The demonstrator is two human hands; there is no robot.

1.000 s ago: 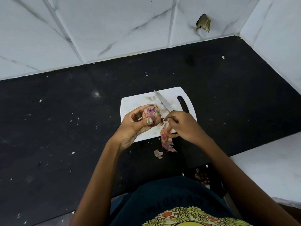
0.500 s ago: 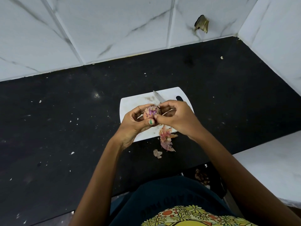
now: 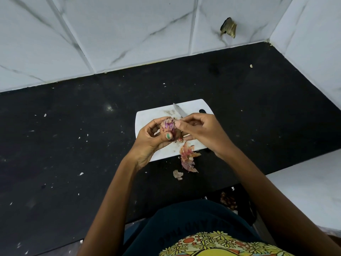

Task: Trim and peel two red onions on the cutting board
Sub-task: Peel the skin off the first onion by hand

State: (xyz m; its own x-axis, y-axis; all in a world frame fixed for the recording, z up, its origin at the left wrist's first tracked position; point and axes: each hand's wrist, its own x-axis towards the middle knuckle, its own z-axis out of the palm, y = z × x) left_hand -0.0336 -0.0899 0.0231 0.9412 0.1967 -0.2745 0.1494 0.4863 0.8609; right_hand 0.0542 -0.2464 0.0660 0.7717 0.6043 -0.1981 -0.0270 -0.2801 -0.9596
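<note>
My left hand grips a partly peeled red onion just above the white cutting board, thumb across its front. My right hand meets the onion from the right, and its fingertips pinch the skin at the onion's top. A knife lies on the board behind my hands, with only the blade tip showing. Loose pink onion peels lie at the board's near edge and on the black counter. I see no second onion.
The black counter is speckled with small white scraps. White tiled walls rise at the back and on the right. A white ledge sits at the lower right. A small peel scrap lies near the counter's front edge.
My right hand rose from the peel pile at the board's near edge and came up to the onion, where it now pinches the skin. My left hand has kept the onion almost still.
</note>
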